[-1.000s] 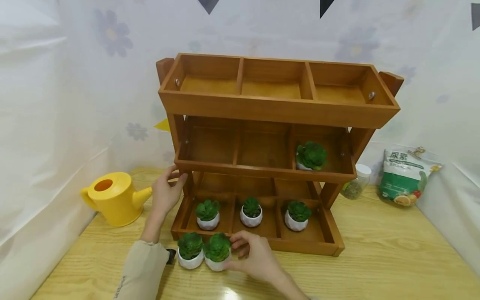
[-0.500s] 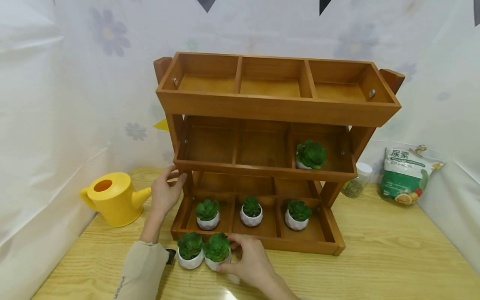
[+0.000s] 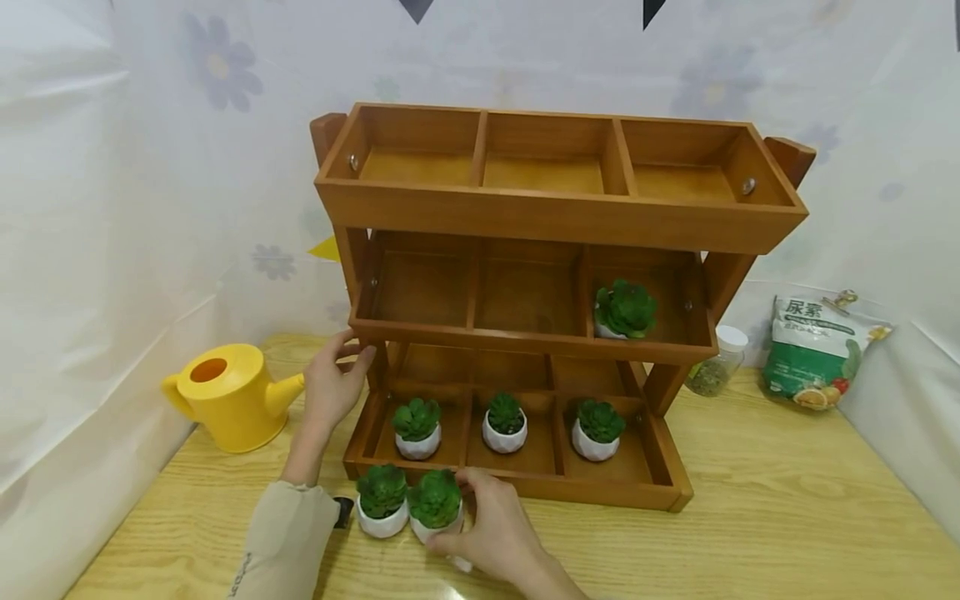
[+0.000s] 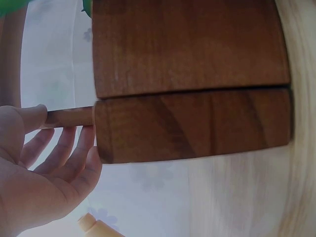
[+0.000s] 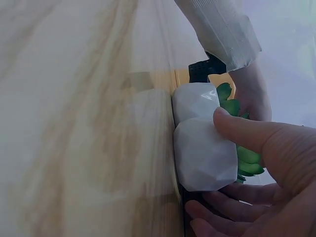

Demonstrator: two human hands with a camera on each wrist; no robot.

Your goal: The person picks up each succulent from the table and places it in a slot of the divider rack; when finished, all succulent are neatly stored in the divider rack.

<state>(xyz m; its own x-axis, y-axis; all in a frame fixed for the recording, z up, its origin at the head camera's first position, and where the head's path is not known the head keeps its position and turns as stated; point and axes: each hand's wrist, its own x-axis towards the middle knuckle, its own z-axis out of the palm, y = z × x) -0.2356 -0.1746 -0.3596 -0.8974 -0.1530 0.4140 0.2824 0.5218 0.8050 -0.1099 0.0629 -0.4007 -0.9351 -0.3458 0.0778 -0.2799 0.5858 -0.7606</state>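
"Where's the potted succulent [image 3: 436, 498]?"
"On the counter [image 3: 787, 483], at the near side of the three-tier planter shelf [image 3: 555, 218], touching a second succulent [image 3: 382, 500] on its left."
"How is it held?"
"The right hand [image 3: 495, 525] comes from the near right, thumb and fingers curved around it."
"And the left hand [image 3: 335, 387]?"
"Reaching forward, gripping the shelf's left post [image 3: 377, 371], thumb opposite fingers."

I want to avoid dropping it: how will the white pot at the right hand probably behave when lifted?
The white pot has smooth facets that look rigid and might slip in the right hand. Its squat shape probably resists tipping.
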